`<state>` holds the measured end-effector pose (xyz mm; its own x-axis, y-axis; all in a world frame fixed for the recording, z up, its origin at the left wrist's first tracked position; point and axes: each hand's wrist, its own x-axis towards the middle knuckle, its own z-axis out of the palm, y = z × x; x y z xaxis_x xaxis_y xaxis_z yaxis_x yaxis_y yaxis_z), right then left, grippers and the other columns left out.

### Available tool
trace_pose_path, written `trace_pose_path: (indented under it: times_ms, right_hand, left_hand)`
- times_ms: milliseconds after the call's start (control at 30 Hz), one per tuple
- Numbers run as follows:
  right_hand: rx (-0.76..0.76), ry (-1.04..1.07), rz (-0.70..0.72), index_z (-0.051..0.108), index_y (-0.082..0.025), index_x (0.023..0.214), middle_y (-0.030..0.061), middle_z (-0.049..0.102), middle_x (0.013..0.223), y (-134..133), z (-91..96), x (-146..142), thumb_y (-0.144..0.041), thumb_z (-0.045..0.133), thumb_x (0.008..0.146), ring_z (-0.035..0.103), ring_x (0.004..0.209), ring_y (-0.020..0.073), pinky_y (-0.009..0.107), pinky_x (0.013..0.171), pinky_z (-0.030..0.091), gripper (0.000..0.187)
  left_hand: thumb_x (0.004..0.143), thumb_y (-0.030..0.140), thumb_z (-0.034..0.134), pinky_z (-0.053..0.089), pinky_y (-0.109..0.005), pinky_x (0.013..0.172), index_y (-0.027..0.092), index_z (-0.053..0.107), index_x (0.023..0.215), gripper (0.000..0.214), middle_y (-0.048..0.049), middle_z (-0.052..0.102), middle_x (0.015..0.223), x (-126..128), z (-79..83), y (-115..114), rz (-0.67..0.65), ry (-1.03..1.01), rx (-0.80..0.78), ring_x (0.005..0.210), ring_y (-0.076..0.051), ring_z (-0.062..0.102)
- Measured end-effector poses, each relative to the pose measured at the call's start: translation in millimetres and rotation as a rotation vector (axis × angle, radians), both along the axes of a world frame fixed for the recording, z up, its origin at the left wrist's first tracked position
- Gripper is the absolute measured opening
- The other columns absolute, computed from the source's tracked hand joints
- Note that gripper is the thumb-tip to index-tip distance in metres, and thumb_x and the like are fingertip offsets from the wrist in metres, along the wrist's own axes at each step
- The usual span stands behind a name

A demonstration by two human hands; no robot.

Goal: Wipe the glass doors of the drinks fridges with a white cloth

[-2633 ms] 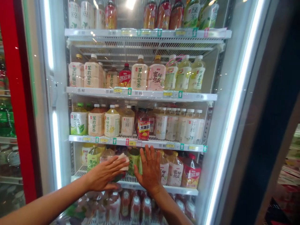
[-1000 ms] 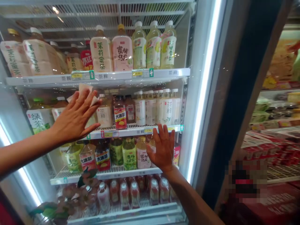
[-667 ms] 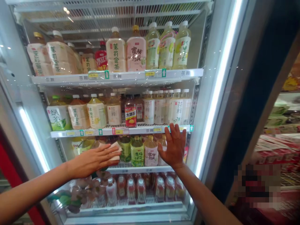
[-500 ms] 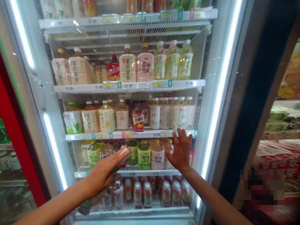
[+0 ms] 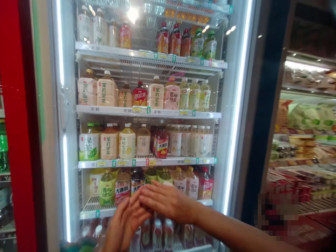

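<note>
Both hands meet low in front of a glass-fronted drinks fridge (image 5: 237,115). My left hand (image 5: 123,225) reaches up from below with its fingers stretched and close together. My right hand (image 5: 165,202) lies flat with its fingers pointing left, and they cross over the left fingertips. The hands touch in front of the third shelf (image 5: 105,211), just under a row of tea bottles (image 5: 122,183). The white cloth seen earlier under my left palm does not show; it may be hidden between the hands.
Several lit shelves of bottled drinks (image 5: 126,140) fill the fridge. A red fridge frame (image 5: 21,122) stands to the left. A dark door post (image 5: 265,105) rises to the right, with shelves of packaged goods (image 5: 307,147) beyond it.
My left hand dropped from the glass and the white cloth went out of sight. My right hand left the right side of the glass and swung left onto the left fingers. The view tilted up.
</note>
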<state>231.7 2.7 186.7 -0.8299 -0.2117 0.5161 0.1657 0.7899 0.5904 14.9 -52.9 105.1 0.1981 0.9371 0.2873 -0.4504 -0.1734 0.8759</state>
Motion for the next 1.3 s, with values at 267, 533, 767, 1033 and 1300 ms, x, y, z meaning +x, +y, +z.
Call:
trace_pose_path:
  times_ms: [267, 533, 767, 1033, 1300]
  right_hand:
    - [0.173, 0.694, -0.233, 0.024, -0.025, 0.163, 0.0071, 0.041, 0.164, 85.4, 202.8, -39.4, -0.042, 0.024, 0.110, 0.037, 0.152, 0.0262, 0.058, 0.124, 0.033, 0.055]
    - [0.388, -0.479, -0.270, 0.031, -0.018, 0.160, 0.0044, 0.027, 0.170, 72.7, 113.6, -74.6, -0.085, 0.037, 0.091, 0.012, 0.160, 0.0206, 0.044, 0.133, 0.006, 0.096]
    - [0.255, 0.319, -0.550, 0.016, -0.023, 0.164, 0.0064, 0.019, 0.172, 80.0, 143.9, -92.4, -0.076, 0.030, 0.100, -0.002, 0.161, 0.0278, 0.064, 0.128, 0.003, 0.084]
    - [0.403, -0.345, -0.225, 0.038, -0.025, 0.157, -0.0014, 0.033, 0.168, 70.3, 3.1, -70.8, -0.083, 0.040, 0.092, 0.018, 0.159, 0.0178, 0.038, 0.130, 0.019, 0.087]
    - [0.148, 0.029, -0.433, 0.033, -0.014, 0.160, 0.0080, 0.028, 0.170, 71.7, -59.7, -65.2, -0.072, 0.043, 0.097, 0.010, 0.160, 0.0258, 0.047, 0.130, 0.022, 0.087]
  left_hand:
    - [0.097, 0.021, 0.052, 0.005, -0.065, 0.128, 0.042, 0.015, 0.162, 0.078, 0.0014, 0.004, 0.174, -71.6, -11.6, 12.0, 1.177, 1.094, 0.798, 0.161, -0.031, -0.001]
    - [0.095, 0.017, 0.054, -0.002, -0.075, 0.123, 0.037, -0.002, 0.164, 0.090, -0.0068, -0.009, 0.173, -79.5, -30.7, 60.8, 1.358, 1.241, 0.831, 0.159, -0.036, -0.009]
    - [0.096, 0.019, 0.055, -0.002, -0.077, 0.121, 0.037, 0.000, 0.164, 0.089, -0.0067, -0.012, 0.173, -72.5, -32.1, 61.2, 1.400, 1.252, 0.811, 0.159, -0.038, -0.010]
    - [0.096, 0.017, 0.055, 0.002, -0.075, 0.122, 0.036, -0.001, 0.164, 0.089, -0.0081, -0.010, 0.173, -82.8, -54.2, 54.7, 1.350, 1.293, 0.803, 0.159, -0.037, -0.010]
    - [0.097, 0.019, 0.054, 0.005, -0.075, 0.123, 0.037, 0.001, 0.163, 0.087, -0.0081, -0.007, 0.173, -87.3, -54.5, 49.6, 1.313, 1.325, 0.813, 0.159, -0.037, -0.006]
